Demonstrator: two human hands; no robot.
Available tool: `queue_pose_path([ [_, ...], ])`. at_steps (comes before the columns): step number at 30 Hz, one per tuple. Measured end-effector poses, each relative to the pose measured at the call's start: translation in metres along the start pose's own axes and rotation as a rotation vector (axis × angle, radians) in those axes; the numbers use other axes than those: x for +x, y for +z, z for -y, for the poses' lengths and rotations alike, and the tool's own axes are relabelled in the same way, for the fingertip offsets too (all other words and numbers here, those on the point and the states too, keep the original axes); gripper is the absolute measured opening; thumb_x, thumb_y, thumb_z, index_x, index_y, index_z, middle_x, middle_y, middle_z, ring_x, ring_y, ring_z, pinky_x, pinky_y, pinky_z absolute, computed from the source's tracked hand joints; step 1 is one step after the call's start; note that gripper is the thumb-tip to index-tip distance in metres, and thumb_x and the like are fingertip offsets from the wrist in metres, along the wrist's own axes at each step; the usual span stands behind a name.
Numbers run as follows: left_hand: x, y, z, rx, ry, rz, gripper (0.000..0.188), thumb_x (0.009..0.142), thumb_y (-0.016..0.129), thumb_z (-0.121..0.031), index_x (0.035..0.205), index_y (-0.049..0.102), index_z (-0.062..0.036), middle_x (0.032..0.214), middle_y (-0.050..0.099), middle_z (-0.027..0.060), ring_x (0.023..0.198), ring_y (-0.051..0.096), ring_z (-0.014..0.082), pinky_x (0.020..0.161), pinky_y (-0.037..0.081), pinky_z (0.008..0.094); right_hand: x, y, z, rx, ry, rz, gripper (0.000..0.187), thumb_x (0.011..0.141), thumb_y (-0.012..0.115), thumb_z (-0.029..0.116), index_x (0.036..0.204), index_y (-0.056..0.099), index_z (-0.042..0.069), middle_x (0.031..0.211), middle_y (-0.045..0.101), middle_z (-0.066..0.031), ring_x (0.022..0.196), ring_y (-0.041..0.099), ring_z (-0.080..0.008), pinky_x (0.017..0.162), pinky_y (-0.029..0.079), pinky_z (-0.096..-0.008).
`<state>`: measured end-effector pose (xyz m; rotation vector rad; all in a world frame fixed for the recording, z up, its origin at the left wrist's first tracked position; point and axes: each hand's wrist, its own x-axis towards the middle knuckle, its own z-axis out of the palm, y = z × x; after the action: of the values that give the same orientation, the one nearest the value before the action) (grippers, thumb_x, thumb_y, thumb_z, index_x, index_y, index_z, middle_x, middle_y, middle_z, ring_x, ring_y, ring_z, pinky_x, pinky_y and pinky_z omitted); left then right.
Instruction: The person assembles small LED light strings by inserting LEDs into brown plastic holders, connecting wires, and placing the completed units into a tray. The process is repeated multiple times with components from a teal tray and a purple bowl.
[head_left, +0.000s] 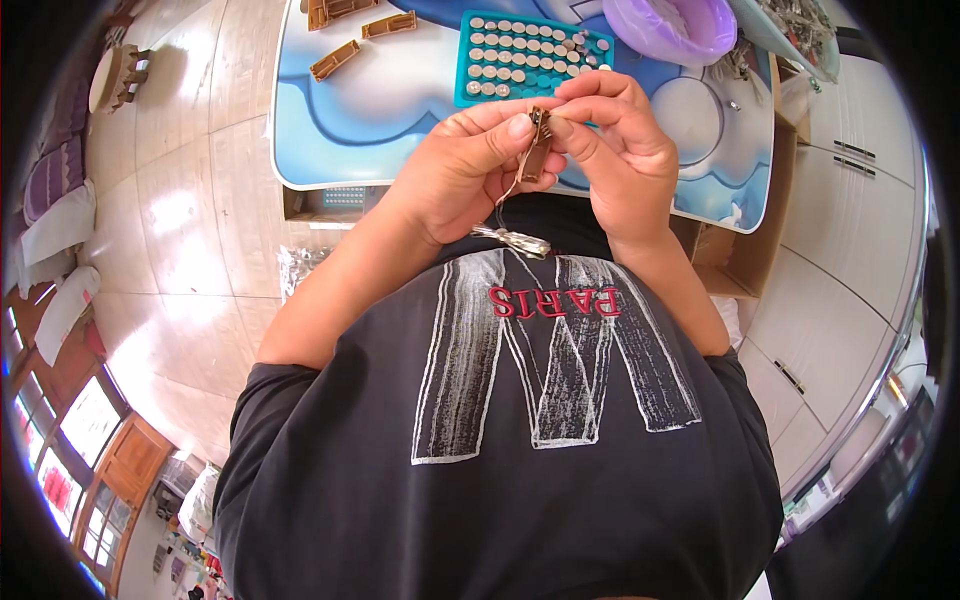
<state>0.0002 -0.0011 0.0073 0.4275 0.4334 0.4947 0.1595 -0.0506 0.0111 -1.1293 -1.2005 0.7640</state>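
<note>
A brown plastic battery case [535, 160] is held in the air on the wearer's side of the teal tray [462, 75], which carries rows of silver discs that look like button cells. The left hand [455, 165] pinches the case between thumb and fingers; the right hand [630, 150] brings thumb and forefinger together at its upper end, though whether that grip closes on the case or on some small part I cannot tell.

The coiled silvery string of wire [520, 240] hangs farther from the tray, toward the wearer's shirt. Its thin lead could be strained or pulled loose if the coil snags on the cloth or the case turns sharply. Pressing too hard at the upper end could bend a contact or make the case slip, since the left thumb bears on only a small area.

The case's long axis runs roughly between tray and wearer: its upper end, with the small metal parts, points toward the tray, while the lower end slants slightly left toward the body.
</note>
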Motion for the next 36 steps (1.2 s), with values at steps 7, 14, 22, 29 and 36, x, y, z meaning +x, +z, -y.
queue_pose_path([
  [7, 0.0, 0.0, 0.0, 0.12, 0.034, 0.003, 0.041, 0.091, 0.056, -0.024, 0.123, 0.052, 0.0017, 0.098, 0.064, 0.0078, 0.086, 0.062, 0.0161, 0.078, 0.052, 0.0293, 0.004, -0.006, 0.007, -0.294, -0.122, 0.053, 0.012, 0.072, 0.07, -0.001, 0.083, 0.067, 0.004, 0.091, 0.058, -0.008, 0.084, 0.057, -0.018, 0.073, 0.046, -0.0267],
  [14, -0.004, 0.008, -0.006, 0.293, 0.012, -0.073, 0.034, 0.095, 0.048, -0.018, 0.12, 0.052, 0.0039, 0.101, 0.063, 0.0105, 0.092, 0.063, 0.0187, 0.085, 0.052, 0.0318, 0.002, -0.007, 0.008, -0.376, -0.13, 0.087, 0.01, 0.073, 0.07, 0.0, 0.083, 0.066, 0.003, 0.089, 0.057, -0.0071, 0.078, 0.058, -0.0175, 0.067, 0.046, -0.0259],
  [22, -0.004, 0.009, -0.005, 0.299, -0.009, -0.132, 0.032, 0.096, 0.047, -0.017, 0.12, 0.051, 0.0039, 0.103, 0.062, 0.0107, 0.092, 0.064, 0.0179, 0.084, 0.054, 0.0324, 0.0, -0.007, 0.009, -0.498, -0.226, 0.098, 0.014, 0.072, 0.071, 0.001, 0.085, 0.066, 0.004, 0.09, 0.058, -0.008, 0.078, 0.058, -0.0211, 0.066, 0.046, -0.028],
  [29, -0.001, 0.007, -0.004, 0.273, 0.061, -0.186, 0.026, 0.096, 0.045, -0.016, 0.114, 0.053, 0.0014, 0.1, 0.062, 0.0079, 0.091, 0.063, 0.0157, 0.083, 0.054, 0.0323, -0.005, -0.005, 0.006, -0.702, -0.328, 0.135, 0.019, 0.069, 0.072, 0.006, 0.087, 0.066, 0.008, 0.092, 0.058, -0.0069, 0.081, 0.056, -0.0235, 0.068, 0.045, -0.0332],
  [36, 0.001, 0.005, 0.003, 0.256, 0.102, -0.259, 0.023, 0.096, 0.045, -0.015, 0.112, 0.053, 0.0001, 0.099, 0.062, 0.007, 0.092, 0.061, 0.0145, 0.084, 0.052, 0.0307, -0.01, -0.006, 0.002, -0.683, -0.317, 0.163, 0.023, 0.07, 0.073, 0.011, 0.091, 0.065, 0.008, 0.096, 0.058, -0.0059, 0.082, 0.055, -0.0231, 0.069, 0.043, -0.0341],
])
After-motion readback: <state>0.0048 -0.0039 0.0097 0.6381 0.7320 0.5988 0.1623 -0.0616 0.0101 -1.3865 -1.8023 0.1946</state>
